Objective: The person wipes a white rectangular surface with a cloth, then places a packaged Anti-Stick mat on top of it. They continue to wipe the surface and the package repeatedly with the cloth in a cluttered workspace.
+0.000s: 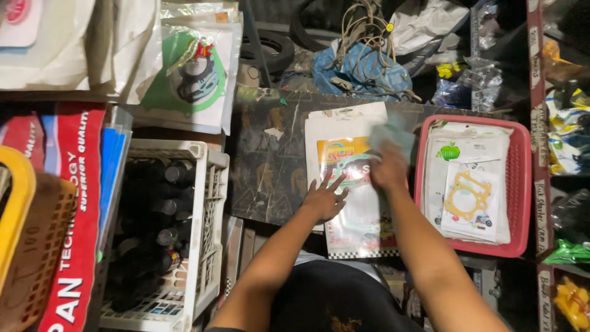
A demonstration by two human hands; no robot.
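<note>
A flat clear-and-white packet with an orange printed label lies on a dark worn board. My left hand rests flat on the packet's left edge, fingers spread. My right hand is closed on a pale green cloth and presses it on the packet's upper right part; the hand and cloth are blurred. Another white packet lies under the first one, sticking out at the top.
A pink plastic basket at the right holds stacked gasket packets. A white crate of dark bottles stands at the left. Shelves with bagged parts line the right edge. Tyres, a blue bag and cords lie beyond the board.
</note>
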